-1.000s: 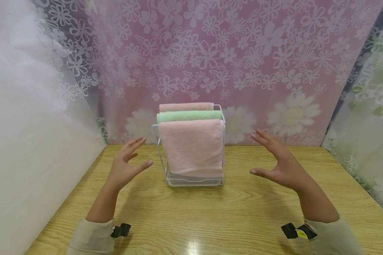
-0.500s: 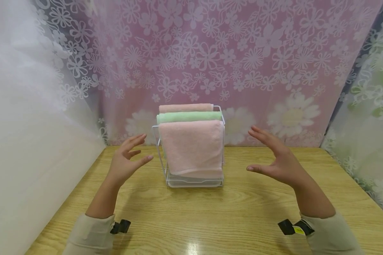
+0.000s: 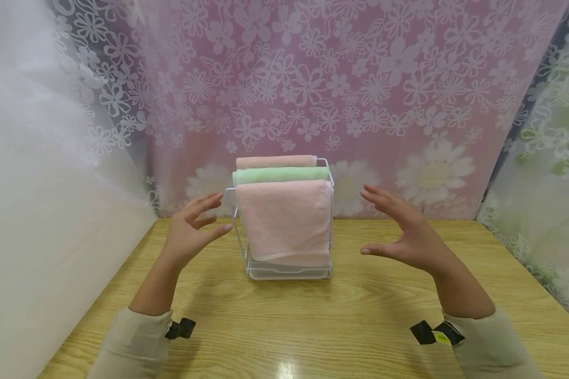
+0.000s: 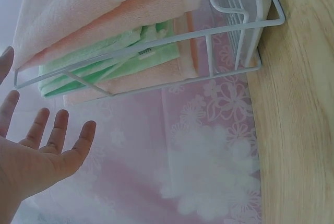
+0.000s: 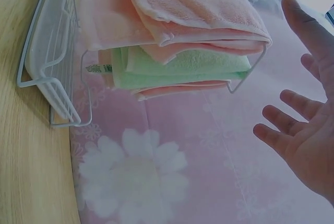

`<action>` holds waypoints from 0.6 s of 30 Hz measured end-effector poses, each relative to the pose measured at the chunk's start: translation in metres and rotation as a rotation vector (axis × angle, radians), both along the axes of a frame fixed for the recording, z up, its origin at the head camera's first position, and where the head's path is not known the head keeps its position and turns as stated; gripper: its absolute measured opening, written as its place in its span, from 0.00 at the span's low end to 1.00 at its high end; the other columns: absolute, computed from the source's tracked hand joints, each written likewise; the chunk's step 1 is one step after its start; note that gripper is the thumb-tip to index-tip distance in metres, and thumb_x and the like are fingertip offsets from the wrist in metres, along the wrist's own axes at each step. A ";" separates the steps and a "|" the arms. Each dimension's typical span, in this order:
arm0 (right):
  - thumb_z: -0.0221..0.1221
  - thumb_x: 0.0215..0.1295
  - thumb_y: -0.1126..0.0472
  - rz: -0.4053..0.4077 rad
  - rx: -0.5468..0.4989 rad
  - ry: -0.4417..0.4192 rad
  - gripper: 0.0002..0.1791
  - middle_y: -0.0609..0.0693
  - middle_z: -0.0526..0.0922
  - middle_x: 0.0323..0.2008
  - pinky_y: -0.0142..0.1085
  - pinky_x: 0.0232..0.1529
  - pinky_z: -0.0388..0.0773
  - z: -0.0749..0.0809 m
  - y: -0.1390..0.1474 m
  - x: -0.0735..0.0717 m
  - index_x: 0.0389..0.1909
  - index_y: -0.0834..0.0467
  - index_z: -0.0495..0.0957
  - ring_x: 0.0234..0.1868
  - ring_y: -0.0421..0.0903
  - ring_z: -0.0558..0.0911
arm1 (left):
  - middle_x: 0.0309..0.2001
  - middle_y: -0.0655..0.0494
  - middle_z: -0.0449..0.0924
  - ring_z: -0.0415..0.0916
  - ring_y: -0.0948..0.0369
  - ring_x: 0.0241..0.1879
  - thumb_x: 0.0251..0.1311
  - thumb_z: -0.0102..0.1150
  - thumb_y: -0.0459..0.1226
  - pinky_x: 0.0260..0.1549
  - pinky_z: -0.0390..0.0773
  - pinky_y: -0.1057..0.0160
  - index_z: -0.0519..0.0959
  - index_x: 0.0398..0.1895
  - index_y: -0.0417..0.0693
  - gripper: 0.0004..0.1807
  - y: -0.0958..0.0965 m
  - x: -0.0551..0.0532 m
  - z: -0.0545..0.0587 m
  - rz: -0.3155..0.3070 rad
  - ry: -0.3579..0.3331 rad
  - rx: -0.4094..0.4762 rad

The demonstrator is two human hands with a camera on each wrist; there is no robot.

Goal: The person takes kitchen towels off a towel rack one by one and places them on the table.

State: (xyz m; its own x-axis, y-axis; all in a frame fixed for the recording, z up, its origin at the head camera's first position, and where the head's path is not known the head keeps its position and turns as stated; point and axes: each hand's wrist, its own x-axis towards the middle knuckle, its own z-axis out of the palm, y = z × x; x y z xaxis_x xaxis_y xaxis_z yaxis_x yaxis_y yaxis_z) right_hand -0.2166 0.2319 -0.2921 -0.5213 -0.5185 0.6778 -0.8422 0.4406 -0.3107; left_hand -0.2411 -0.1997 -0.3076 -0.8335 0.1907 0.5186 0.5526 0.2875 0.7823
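A white wire rack (image 3: 241,237) stands on the wooden table, with towels hung over it one behind another. In front hangs a pink towel (image 3: 284,221), behind it a green towel (image 3: 282,175), and at the back another pink towel (image 3: 275,162). My left hand (image 3: 185,234) hovers just left of the rack, fingers spread and thumb apart; in the left wrist view the hand (image 4: 42,156) holds nothing. My right hand (image 3: 414,239) is held in the air to the right, farther from the rack, its fingers extended. The right wrist view shows this hand (image 5: 308,125) apart from the towels.
A white tray (image 3: 289,272) sits in the bottom of the rack. The wooden table (image 3: 284,321) extends around it. Behind hangs a pink floral curtain (image 3: 313,79), with a white sheet (image 3: 52,184) at the left and a floral sheet (image 3: 545,173) at the right.
Both hands have moved inward toward the rack, the right one more than the left, and slightly up in the view. The rack and towels stay in place.
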 end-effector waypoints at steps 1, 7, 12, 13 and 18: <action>0.80 0.34 0.67 0.010 0.001 0.003 0.58 0.53 0.59 0.73 0.25 0.65 0.61 0.001 0.000 -0.001 0.71 0.60 0.63 0.73 0.46 0.58 | 0.66 0.54 0.67 0.68 0.53 0.64 0.55 0.71 0.31 0.59 0.74 0.47 0.72 0.67 0.48 0.34 0.000 -0.001 0.001 -0.004 -0.004 0.001; 0.80 0.32 0.67 0.060 0.002 0.007 0.58 0.55 0.59 0.73 0.26 0.66 0.61 0.006 -0.004 -0.006 0.71 0.62 0.62 0.73 0.48 0.58 | 0.65 0.52 0.68 0.69 0.52 0.63 0.54 0.71 0.31 0.57 0.75 0.46 0.73 0.66 0.47 0.34 0.003 -0.006 0.006 -0.023 -0.005 0.016; 0.80 0.32 0.68 0.103 -0.002 0.003 0.59 0.56 0.59 0.73 0.29 0.67 0.64 0.013 -0.010 -0.010 0.71 0.63 0.62 0.73 0.48 0.58 | 0.66 0.50 0.68 0.70 0.49 0.62 0.53 0.72 0.30 0.53 0.79 0.55 0.72 0.67 0.45 0.35 0.005 -0.008 0.011 -0.033 -0.031 0.041; 0.80 0.32 0.70 0.121 -0.010 -0.008 0.58 0.56 0.59 0.73 0.30 0.67 0.65 0.014 -0.011 -0.010 0.71 0.64 0.62 0.73 0.48 0.59 | 0.66 0.50 0.67 0.70 0.48 0.62 0.54 0.71 0.30 0.52 0.80 0.57 0.71 0.67 0.45 0.35 0.005 -0.008 0.012 -0.036 -0.038 0.045; 0.78 0.32 0.75 0.199 -0.046 -0.073 0.59 0.57 0.58 0.73 0.35 0.65 0.69 0.022 -0.017 -0.012 0.71 0.65 0.60 0.72 0.47 0.60 | 0.66 0.49 0.68 0.71 0.44 0.61 0.54 0.71 0.29 0.47 0.81 0.65 0.71 0.67 0.43 0.35 0.005 -0.011 0.015 -0.034 -0.063 0.048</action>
State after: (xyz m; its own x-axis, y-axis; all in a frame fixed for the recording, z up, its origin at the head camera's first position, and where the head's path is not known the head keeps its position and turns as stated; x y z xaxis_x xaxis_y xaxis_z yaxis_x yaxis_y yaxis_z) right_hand -0.2284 0.2145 -0.2706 -0.4608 -0.5852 0.6672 -0.8855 0.2519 -0.3905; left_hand -0.2517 -0.1947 -0.2922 -0.8584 0.1950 0.4744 0.5103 0.2306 0.8285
